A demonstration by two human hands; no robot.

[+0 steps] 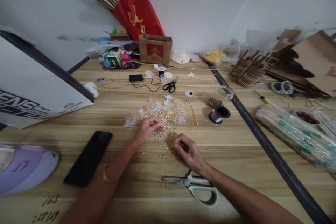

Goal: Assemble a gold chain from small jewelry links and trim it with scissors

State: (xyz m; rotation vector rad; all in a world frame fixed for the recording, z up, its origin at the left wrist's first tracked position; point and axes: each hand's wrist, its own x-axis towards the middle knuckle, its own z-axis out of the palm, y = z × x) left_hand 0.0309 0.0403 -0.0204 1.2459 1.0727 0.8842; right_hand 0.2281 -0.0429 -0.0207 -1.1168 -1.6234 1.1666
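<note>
My left hand rests on the wooden table with its fingers pinched together at the near edge of a heap of small gold and clear findings lying on plastic bags. What the fingertips hold is too small to name. My right hand lies a little nearer to me, fingers curled in a pinch over several loose gold pieces scattered on the wood. A gold bangle circles my left wrist. Grey-handled scissors lie partly under my right wrist.
A black phone lies left of my left arm, a purple object further left. A wire spool, bead jar, gold chain and black scissors lie beyond. A white box stands left; bagged sticks lie right.
</note>
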